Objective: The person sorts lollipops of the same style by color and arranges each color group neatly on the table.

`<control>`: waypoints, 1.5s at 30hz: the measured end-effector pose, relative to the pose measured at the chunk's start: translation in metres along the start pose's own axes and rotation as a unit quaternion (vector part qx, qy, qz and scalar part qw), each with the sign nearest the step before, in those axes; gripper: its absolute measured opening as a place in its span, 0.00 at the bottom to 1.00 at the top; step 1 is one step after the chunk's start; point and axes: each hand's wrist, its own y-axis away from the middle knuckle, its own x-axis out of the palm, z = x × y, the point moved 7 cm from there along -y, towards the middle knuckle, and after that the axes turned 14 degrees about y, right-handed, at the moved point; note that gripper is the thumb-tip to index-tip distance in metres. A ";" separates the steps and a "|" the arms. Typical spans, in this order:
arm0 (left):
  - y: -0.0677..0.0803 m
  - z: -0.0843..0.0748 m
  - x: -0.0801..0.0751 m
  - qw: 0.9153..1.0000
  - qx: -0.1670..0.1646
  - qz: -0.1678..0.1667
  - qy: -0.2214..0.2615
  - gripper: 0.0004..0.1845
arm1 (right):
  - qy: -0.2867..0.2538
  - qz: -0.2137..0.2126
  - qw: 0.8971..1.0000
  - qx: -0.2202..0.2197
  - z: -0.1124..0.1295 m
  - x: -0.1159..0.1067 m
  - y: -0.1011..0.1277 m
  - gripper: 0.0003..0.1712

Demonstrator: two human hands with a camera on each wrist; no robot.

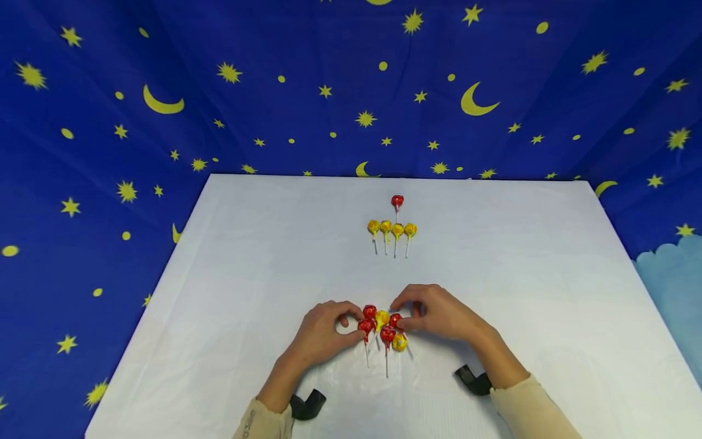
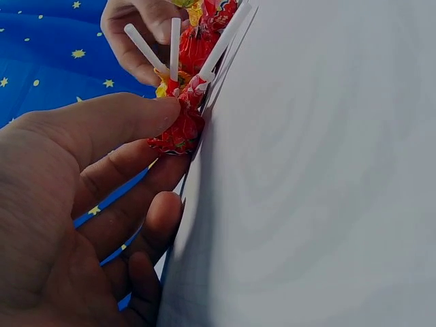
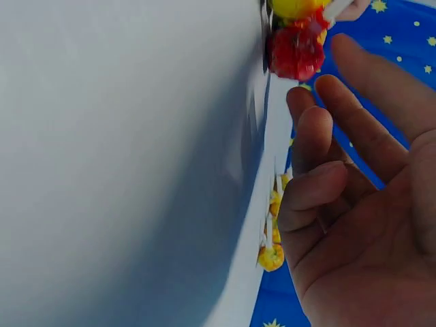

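Observation:
A tight cluster of red and yellow wrapped lollipops lies on the white table between the hands. My left hand (image 1: pixel 323 332) is at its left side, thumb and index finger pinching a red lollipop (image 2: pixel 178 133) by its wrapped head. Other white sticks rise beside that head in the left wrist view. From the right, my right hand (image 1: pixel 441 312) reaches round another red lollipop (image 3: pixel 296 53), thumb and index finger spread. In the right wrist view a gap shows between these fingertips and the candy. Two yellow lollipops (image 1: pixel 400 342) sit among the red ones, one near the front.
Farther back on the white table (image 1: pixel 263 244), several yellow lollipops (image 1: pixel 386 227) lie in a row, sticks toward me. Behind them lies one red lollipop (image 1: pixel 397 201). Black angular pieces (image 1: pixel 308 405) show beside both sleeves. A blue star-patterned cloth (image 1: pixel 329 49) hangs behind.

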 end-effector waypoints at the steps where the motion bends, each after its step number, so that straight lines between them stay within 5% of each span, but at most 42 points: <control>1: 0.000 0.000 0.000 1.000 0.001 -0.001 0.002 0.10 | 0.001 0.002 1.000 -0.002 0.000 0.001 0.000 0.12; 18: -0.003 -0.006 -0.001 0.999 0.031 -0.019 -0.022 0.11 | 0.046 -0.006 0.999 0.000 0.005 0.005 0.004 0.13; 45: 0.000 -0.004 0.002 1.000 0.000 -0.022 0.022 0.10 | 0.022 -0.031 0.999 0.002 0.005 0.008 0.013 0.12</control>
